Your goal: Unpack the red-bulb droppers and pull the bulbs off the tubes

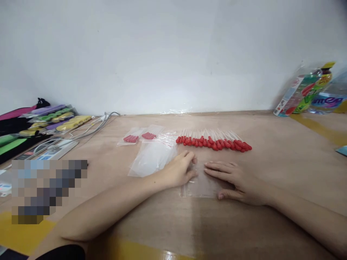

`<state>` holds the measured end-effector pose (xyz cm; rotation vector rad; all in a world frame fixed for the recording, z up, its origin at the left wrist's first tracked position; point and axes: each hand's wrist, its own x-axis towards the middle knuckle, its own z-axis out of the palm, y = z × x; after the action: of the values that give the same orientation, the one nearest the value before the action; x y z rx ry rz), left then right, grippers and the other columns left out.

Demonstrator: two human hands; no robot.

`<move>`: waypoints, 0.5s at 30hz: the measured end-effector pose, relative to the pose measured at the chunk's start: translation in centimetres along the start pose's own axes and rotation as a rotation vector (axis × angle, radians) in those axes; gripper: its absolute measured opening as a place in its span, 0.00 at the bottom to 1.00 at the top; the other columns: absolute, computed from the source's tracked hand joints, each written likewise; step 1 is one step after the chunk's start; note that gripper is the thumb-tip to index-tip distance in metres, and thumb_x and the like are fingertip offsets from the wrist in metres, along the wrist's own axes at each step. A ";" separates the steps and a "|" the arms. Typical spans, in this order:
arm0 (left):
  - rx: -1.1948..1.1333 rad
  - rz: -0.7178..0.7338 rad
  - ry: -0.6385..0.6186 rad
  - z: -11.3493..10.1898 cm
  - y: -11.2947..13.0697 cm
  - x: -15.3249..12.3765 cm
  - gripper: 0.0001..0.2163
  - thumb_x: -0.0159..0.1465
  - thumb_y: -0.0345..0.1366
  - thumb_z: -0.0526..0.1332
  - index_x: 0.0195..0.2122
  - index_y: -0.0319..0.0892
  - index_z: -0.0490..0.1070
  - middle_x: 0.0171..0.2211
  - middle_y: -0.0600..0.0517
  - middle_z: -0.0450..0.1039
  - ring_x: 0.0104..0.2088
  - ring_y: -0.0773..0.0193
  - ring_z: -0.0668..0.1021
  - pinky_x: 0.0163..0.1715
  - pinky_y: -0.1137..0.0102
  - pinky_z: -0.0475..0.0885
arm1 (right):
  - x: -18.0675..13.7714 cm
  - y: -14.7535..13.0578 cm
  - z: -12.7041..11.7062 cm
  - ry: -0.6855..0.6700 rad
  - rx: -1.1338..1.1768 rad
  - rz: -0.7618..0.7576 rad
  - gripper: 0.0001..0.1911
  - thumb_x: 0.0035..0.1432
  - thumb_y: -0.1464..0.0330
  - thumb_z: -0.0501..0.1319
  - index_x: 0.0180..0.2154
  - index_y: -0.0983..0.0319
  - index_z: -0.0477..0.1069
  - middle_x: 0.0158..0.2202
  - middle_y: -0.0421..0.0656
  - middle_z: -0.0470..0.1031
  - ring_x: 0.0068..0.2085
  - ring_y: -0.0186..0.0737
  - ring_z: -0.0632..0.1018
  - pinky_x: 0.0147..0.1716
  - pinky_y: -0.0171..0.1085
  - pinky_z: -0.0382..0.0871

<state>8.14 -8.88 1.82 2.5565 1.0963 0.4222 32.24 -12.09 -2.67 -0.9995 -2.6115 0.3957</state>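
A clear plastic zip bag [200,187] lies flat on the table between my hands. My left hand [179,171] rests at the bag's left end, fingers bent and thumb apart from them. On the bag's right part lies my right hand [238,182], its fingers stretched out flat. Just beyond them is a long row of white sticks with red bulb tips [214,142], the tips towards me. Left of the row, flat clear bags [153,159] overlap in a pile. Two small zip bags with red-tipped contents, one bag [130,139] beside the other bag [150,134], lie behind that pile.
A power strip [58,150] with cables sits at the left, near packs of coloured items [62,119]. A blurred-out object [48,191] lies in front of them. Plastic bottles [306,92] stand at the back right. A white wall [173,54] bounds the table.
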 end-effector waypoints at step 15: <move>-0.013 -0.472 0.255 -7.8 -8.0 -4.9 0.10 0.52 0.38 0.58 0.29 0.42 0.57 0.22 0.58 0.59 0.22 0.69 0.65 0.22 0.74 0.61 | -0.5 -0.8 0.2 0.208 0.004 0.093 0.20 0.59 0.61 0.53 0.52 0.57 0.65 0.56 0.50 0.61 0.54 0.47 0.66 0.50 0.48 0.64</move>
<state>-3.28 -5.89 4.89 2.1702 1.7228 0.6323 32.07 -13.06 -2.71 -1.1014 -2.3856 0.3010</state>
